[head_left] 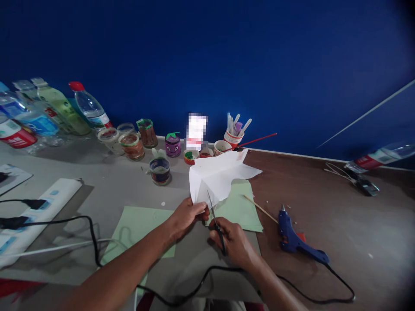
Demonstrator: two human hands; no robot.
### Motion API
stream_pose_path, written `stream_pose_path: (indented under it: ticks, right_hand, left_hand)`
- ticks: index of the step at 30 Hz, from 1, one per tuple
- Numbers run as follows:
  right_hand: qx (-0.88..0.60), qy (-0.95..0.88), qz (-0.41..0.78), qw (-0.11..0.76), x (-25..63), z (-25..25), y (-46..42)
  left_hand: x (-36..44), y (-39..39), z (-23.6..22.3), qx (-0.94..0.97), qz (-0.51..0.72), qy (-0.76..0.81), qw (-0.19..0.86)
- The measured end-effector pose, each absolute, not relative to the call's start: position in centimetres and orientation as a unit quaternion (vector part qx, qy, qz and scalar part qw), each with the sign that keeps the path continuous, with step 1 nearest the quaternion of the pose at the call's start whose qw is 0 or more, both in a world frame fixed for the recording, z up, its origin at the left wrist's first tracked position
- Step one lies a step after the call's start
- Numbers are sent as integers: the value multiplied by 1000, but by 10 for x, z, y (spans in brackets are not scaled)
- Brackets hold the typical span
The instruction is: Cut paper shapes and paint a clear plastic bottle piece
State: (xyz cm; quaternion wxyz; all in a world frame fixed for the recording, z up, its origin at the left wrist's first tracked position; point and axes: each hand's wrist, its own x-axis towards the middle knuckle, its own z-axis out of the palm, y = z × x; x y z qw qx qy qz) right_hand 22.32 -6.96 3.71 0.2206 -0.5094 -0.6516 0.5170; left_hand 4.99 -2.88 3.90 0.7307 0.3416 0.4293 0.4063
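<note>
My left hand point(191, 214) pinches the lower left edge of a white sheet of paper point(217, 172), thumb on top. The sheet is creased, with a wavy cut edge on its lower right side. In my right hand point(234, 242) is a pair of scissors point(216, 224) with black handles. Its blades point up and lie against the paper, close to my left thumb. Whether the blades are parted I cannot tell. Beneath the sheet, a piece of light green paper point(241, 211) lies on the table; another green sheet point(139, 220) is under my left forearm.
A blue glue gun point(292, 237) lies at the right, its black cord crossing in front of me. A thin stick point(259, 207) lies near it. Small jars and cups, including a purple one point(173, 144), line the back. Bottles point(90, 108) and a power strip point(42, 216) are left.
</note>
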Motion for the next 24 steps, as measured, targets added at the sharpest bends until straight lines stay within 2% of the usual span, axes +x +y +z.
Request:
stream_pose_path:
  ticks: [24]
  right_hand:
    - [-489,-640,548,225,227,36,-68]
  left_hand:
    - [46,-27,39,323,399,430,743]
